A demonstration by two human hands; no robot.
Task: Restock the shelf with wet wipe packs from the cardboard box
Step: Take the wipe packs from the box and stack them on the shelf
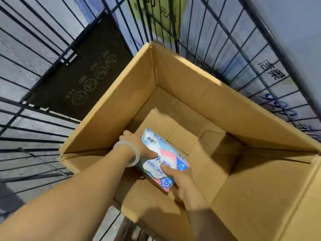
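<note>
A pale blue and pink wet wipe pack [162, 158] sits low inside an open cardboard box [194, 94]. My left hand [137, 145], with a pale bangle on the wrist, grips the pack's left edge, thumb on its top face. My right hand [180, 180] holds the pack's near right corner, thumb pressed on the printed front. Both hands are down in the box. Apart from this pack, the visible box floor is bare cardboard. No shelf is in view.
The box stands in a black wire cart [43, 122]. A dark child-seat flap [83, 79] with printed warning symbols lies at the back left. Printed blue and yellow packaging [271, 75] shows through the wire on the far and right sides. Box flaps stand up all round.
</note>
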